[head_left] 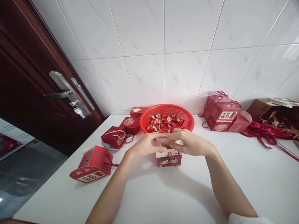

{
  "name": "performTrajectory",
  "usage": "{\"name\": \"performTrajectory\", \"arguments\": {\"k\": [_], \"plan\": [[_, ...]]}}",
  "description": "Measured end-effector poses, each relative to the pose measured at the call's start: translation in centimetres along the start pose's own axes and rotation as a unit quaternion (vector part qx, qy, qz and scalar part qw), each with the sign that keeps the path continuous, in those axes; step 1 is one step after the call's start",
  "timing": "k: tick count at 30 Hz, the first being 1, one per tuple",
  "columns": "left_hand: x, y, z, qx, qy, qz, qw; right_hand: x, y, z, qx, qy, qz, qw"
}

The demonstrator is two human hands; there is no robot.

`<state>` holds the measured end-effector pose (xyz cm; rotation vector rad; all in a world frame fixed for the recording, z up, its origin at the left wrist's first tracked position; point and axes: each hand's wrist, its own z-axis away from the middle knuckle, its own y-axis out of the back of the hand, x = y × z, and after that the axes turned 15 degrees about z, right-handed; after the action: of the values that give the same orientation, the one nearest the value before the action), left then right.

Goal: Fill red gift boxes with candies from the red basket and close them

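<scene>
A small red and white box (169, 161) with two cartoon faces on its front stands upright on the white table, its top open. My left hand (147, 144) is at the box's left upper edge, with the thumb across the front rim and fingers along the back. From the right, my right hand (187, 142) reaches over the top, its fingertips down at the opening; whether they hold anything is hidden. Just behind the box is a red plastic basket (191, 122) holding several red-wrapped candies (157, 120).
Several red boxes (114, 137) lie left of the basket, with a larger red box (97, 160) nearer the front left. Red gift boxes (221, 115), ribbons (263, 130) and a cardboard box (259, 107) are at the right. A tiled wall (144, 74) borders the white table (149, 199).
</scene>
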<state>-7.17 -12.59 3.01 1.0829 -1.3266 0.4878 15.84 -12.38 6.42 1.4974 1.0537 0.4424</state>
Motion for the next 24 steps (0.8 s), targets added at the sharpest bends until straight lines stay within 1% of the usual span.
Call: {"name": "performTrajectory", "arguments": {"k": [2,4,6,9,11,14,16,20,22,24], "plan": [[0.0,0.1,0.1,-0.009,0.000,-0.019,1.000,-0.1,-0.1,-0.2,0.005,0.009,-0.012,1.000],[0.0,0.2,0.2,-0.019,0.003,-0.036,0.999,0.1,0.0,-0.2,0.038,-0.005,-0.013,0.999],[-0.3,0.2,0.2,-0.027,-0.004,-0.037,0.999,0.6,0.4,0.1,0.075,-0.033,-0.002,0.997],[-0.9,0.0,-0.1,-0.012,-0.027,-0.028,0.999,1.4,1.0,0.7,0.116,-0.084,0.018,0.989],[-1.4,-0.2,-0.2,0.011,-0.038,-0.028,0.999,1.8,1.3,1.1,0.127,-0.116,0.011,0.985],[-1.7,-0.4,-0.4,0.053,-0.055,-0.010,0.997,2.3,1.6,1.4,0.127,-0.145,-0.015,0.981],[-1.6,-0.3,-0.3,0.091,-0.067,0.013,0.994,2.5,1.6,1.4,0.124,-0.150,-0.031,0.980],[-0.9,0.1,-0.1,0.162,-0.091,0.063,0.981,2.6,1.3,1.1,0.089,-0.119,-0.084,0.985],[-0.5,0.2,0.0,0.184,-0.101,0.079,0.975,2.6,1.1,0.8,0.070,-0.108,-0.111,0.985],[-0.1,0.2,0.1,0.199,-0.105,0.083,0.971,2.7,1.0,0.6,0.066,-0.103,-0.126,0.984]]}}
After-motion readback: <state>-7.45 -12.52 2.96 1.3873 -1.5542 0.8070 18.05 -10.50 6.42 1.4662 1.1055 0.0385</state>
